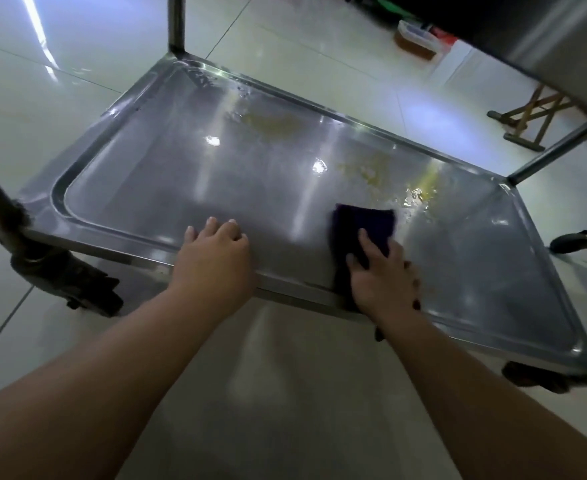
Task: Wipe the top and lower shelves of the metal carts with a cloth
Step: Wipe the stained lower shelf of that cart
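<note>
The right hand (382, 275) presses the cloth (364, 226) flat with spread fingers at the near edge of the shelf (181, 174), yellow smears (368, 169) lying just beyond it toward the far side, while the left hand (216, 251) rests loosely on the near rim, farther from them.

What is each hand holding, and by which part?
Right hand presses the purple cloth at its near end; left hand holds nothing, resting on the shelf.
</note>
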A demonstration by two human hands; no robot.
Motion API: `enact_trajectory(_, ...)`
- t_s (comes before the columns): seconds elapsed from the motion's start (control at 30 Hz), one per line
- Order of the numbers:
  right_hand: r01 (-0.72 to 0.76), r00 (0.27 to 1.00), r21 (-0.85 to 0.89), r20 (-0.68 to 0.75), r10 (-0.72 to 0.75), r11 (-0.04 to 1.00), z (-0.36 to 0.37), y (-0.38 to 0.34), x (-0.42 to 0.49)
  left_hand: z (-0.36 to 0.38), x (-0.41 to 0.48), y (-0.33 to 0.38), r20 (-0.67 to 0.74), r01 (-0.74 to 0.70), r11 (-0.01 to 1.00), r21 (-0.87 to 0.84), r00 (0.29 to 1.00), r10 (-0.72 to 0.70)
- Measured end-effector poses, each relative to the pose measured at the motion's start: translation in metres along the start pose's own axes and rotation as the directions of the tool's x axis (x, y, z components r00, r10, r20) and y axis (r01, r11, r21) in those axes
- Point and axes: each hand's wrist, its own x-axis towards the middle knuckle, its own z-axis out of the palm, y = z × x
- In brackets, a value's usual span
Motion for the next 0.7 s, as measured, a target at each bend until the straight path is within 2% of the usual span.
enact_trajectory(0.03, 0.117, 0.993, 0.010, 0.006, -0.117, 0.993, 0.004, -0.009, -0.013, 0.000, -0.001, -0.001, 0.001, 0.005, 1.000, 0.002, 1.000, -0.005)
enact_trajectory(0.1, 0.381, 0.924, 0.059, 0.016, -0.383, 0.923, 0.008, -0.012, -0.035, -0.002, -0.002, -0.004, -0.008, 0.002, 1.000, -0.004, 1.000, -0.002)
enact_trajectory(0.13, 0.469, 0.880, 0.095, 0.034, -0.474, 0.878, 0.004, -0.008, -0.038, -0.002, -0.003, -0.005, -0.014, -0.005, 1.000, -0.010, 1.000, 0.005)
enact_trajectory(0.2, 0.557, 0.822, 0.120, 0.063, -0.567, 0.821, -0.010, 0.011, -0.025, -0.004, -0.005, -0.006, -0.023, -0.019, 0.999, -0.031, 1.000, 0.019)
enact_trajectory(0.23, 0.554, 0.827, 0.082, 0.061, -0.559, 0.828, -0.015, 0.025, -0.014, -0.005, -0.006, -0.006, -0.027, -0.022, 0.999, -0.042, 0.999, 0.021)
enact_trajectory(0.27, 0.496, 0.866, 0.029, 0.052, -0.497, 0.868, -0.020, 0.040, -0.002, -0.005, -0.006, -0.005, -0.030, -0.024, 0.998, -0.051, 0.999, 0.022)
enact_trajectory(0.33, 0.215, 0.977, -0.033, -0.002, -0.215, 0.976, -0.027, 0.061, 0.012, -0.006, -0.004, -0.003, -0.029, -0.020, 0.999, -0.046, 0.999, 0.019)
enact_trajectory(0.4, -0.049, 0.998, -0.013, -0.045, 0.049, 0.999, -0.021, 0.059, 0.010, -0.008, 0.000, 0.002, -0.023, 0.001, 0.999, -0.033, 1.000, -0.002)
enact_trajectory(0.43, -0.086, 0.995, -0.004, -0.040, 0.086, 0.996, -0.015, 0.051, 0.004, -0.008, 0.003, 0.007, -0.031, 0.000, 0.999, -0.037, 1.000, -0.001)
enact_trajectory(0.47, -0.052, 0.998, 0.001, -0.037, 0.052, 0.999, -0.009, 0.042, -0.003, -0.007, 0.006, 0.014, -0.046, -0.019, 0.999, -0.047, 0.999, 0.017)
enact_trajectory(0.53, 0.159, 0.986, 0.001, -0.057, -0.159, 0.987, -0.001, 0.030, -0.018, -0.003, 0.013, 0.031, -0.071, -0.095, 0.993, -0.073, 0.993, 0.090)
enact_trajectory(0.63, 0.455, 0.890, -0.022, -0.028, -0.455, 0.890, -0.006, 0.047, -0.017, 0.003, 0.024, 0.049, 0.000, -0.133, 0.987, -0.093, 0.991, 0.133)
enact_trajectory(0.7, 0.464, 0.884, -0.117, -0.006, -0.468, 0.878, -0.016, 0.071, 0.010, 0.005, 0.030, 0.050, 0.046, -0.138, 0.990, -0.021, 0.989, 0.139)
